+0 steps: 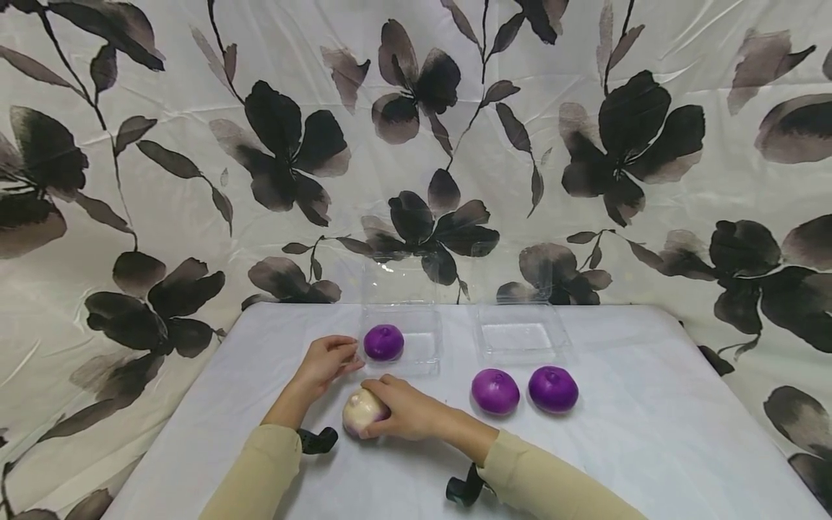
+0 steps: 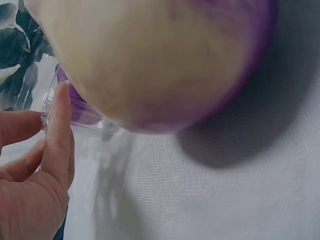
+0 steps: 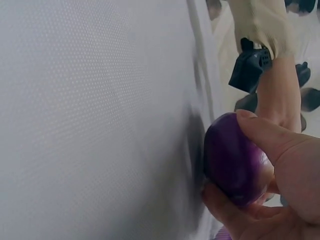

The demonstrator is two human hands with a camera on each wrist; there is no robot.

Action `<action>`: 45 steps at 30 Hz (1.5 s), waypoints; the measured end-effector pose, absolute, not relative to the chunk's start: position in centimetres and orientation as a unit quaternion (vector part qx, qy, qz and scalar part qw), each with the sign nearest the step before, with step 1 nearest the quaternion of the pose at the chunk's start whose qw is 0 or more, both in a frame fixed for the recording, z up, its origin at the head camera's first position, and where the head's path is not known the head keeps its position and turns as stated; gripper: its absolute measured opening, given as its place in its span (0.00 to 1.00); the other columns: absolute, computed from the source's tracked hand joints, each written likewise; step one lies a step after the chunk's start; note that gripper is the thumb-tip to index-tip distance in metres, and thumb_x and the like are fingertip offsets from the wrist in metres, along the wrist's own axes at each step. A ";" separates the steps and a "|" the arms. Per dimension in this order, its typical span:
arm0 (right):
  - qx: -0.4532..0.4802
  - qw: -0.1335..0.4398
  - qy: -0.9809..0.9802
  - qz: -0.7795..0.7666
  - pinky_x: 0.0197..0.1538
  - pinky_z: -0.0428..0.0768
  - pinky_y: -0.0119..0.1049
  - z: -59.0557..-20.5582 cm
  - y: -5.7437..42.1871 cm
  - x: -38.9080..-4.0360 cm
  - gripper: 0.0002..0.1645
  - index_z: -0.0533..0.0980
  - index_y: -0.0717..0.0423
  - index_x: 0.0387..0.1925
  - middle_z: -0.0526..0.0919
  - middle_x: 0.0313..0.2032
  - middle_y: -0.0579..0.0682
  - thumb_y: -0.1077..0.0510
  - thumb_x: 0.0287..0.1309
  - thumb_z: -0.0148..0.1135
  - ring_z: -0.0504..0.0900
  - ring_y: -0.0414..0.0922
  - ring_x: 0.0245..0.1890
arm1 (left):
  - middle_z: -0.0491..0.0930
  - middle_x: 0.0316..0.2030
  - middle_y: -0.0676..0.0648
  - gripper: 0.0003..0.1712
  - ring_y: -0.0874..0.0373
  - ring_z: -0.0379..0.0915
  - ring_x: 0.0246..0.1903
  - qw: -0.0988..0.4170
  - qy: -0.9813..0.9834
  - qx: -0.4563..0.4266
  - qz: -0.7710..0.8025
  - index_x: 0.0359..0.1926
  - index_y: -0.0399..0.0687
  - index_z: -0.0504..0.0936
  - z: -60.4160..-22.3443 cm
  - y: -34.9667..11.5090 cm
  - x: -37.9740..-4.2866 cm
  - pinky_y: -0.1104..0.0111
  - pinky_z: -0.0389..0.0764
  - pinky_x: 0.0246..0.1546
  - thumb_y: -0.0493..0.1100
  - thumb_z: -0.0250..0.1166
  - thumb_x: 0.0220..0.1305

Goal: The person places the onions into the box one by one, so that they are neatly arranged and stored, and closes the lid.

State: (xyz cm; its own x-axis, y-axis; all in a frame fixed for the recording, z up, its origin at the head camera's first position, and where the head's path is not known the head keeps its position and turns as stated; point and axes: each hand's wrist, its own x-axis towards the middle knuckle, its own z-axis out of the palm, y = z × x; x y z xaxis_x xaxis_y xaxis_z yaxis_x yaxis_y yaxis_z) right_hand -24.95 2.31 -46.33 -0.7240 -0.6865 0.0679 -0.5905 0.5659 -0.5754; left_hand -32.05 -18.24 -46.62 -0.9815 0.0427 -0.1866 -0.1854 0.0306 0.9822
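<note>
Both forearms, in beige sleeves (image 1: 256, 462), extend from the near side of the white cloth-covered counter (image 1: 637, 433). The left forearm points forward and inward; the right slants across toward the left. A black wrist-worn device (image 1: 317, 441) shows beside the left sleeve.

The left hand (image 1: 328, 363) is partly closed, thumb and fingers pinching the left edge of a clear plastic, open-lidded container (image 1: 422, 347) near the counter's far edge. Inside it, on the left, sits a round, glossy purple turnip (image 1: 383, 343).

The right hand (image 1: 411, 409) is curled, thumb and fingers spread around a rounded cream-and-purple turnip (image 1: 362, 413), its cream side facing the left hand. This turnip is on the near side of the container; its contact with the counter is unclear.

Toward the counter's right edge, a second clear plastic container (image 1: 516, 339) stands behind two purple turnips (image 1: 495, 392).
</note>
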 end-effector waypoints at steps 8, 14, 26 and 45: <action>-0.347 0.082 0.881 -0.311 0.60 0.79 0.31 -46.0 2.6 -24.3 0.47 0.69 0.56 0.70 0.77 0.55 0.52 0.43 0.54 0.78 0.75 0.40 0.53 | 0.76 0.45 0.36 0.22 0.57 0.76 0.39 0.082 0.709 -0.045 0.699 0.63 0.19 0.67 -46.8 -18.4 -31.9 0.70 0.90 0.45 0.30 0.56 0.75; -0.336 0.080 0.876 -0.335 0.62 0.79 0.35 -45.7 3.4 -24.1 0.48 0.69 0.57 0.70 0.77 0.56 0.54 0.43 0.53 0.78 0.76 0.42 0.54 | 0.76 0.48 0.34 0.22 0.54 0.76 0.42 0.081 0.710 -0.050 0.697 0.64 0.20 0.68 -46.5 -18.3 -31.8 0.69 0.90 0.46 0.31 0.57 0.75; -0.332 0.048 0.868 -0.367 0.56 0.82 0.36 -44.4 5.4 -24.8 0.43 0.71 0.58 0.67 0.79 0.53 0.55 0.49 0.54 0.79 0.78 0.46 0.51 | 0.75 0.47 0.34 0.20 0.57 0.75 0.38 0.081 0.718 -0.064 0.689 0.62 0.22 0.70 -46.6 -18.1 -32.0 0.68 0.91 0.45 0.31 0.57 0.74; -0.260 -0.027 0.877 -0.403 0.54 0.84 0.46 -43.3 7.1 -27.3 0.42 0.71 0.62 0.67 0.79 0.52 0.59 0.53 0.54 0.78 0.78 0.51 0.50 | 0.74 0.52 0.32 0.22 0.56 0.75 0.40 0.083 0.716 -0.076 0.689 0.64 0.24 0.70 -46.6 -18.2 -31.8 0.67 0.90 0.46 0.33 0.58 0.75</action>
State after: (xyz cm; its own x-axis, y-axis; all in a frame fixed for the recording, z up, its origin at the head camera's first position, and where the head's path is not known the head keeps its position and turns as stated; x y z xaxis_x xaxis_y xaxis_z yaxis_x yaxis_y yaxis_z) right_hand -27.26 7.08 -43.33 -0.8631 -0.4351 0.2562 -0.4779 0.5402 -0.6927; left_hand -31.83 -18.19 -46.64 -0.9747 0.0059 -0.2236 -0.2232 0.0399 0.9740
